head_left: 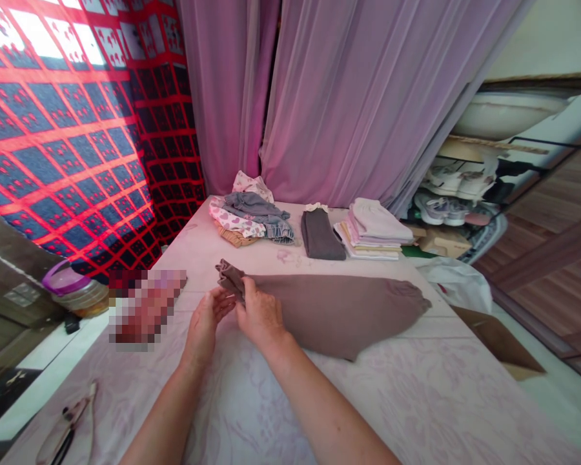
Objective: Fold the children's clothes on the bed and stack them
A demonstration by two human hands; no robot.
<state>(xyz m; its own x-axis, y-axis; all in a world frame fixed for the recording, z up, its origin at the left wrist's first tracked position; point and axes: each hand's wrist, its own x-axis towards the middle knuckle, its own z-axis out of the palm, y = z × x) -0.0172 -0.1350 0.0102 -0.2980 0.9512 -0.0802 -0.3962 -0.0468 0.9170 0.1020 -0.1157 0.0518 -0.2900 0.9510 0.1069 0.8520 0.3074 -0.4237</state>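
Note:
A pair of brown trousers lies lengthwise across the table, with one gathered elastic end at the right. Its left end is bunched and lifted off the surface. My right hand is closed around the cloth just behind that bunched end. Close beside it, my left hand has its fingers loosely bent and apart, the tips at the lower edge of the bunch. Whether those tips press on the cloth is hard to see.
Behind lie a heap of clothes, a folded dark grey garment and a stack of folded clothes. Eyeglasses and a blurred-out item are on the left. A cardboard box stands past the right edge.

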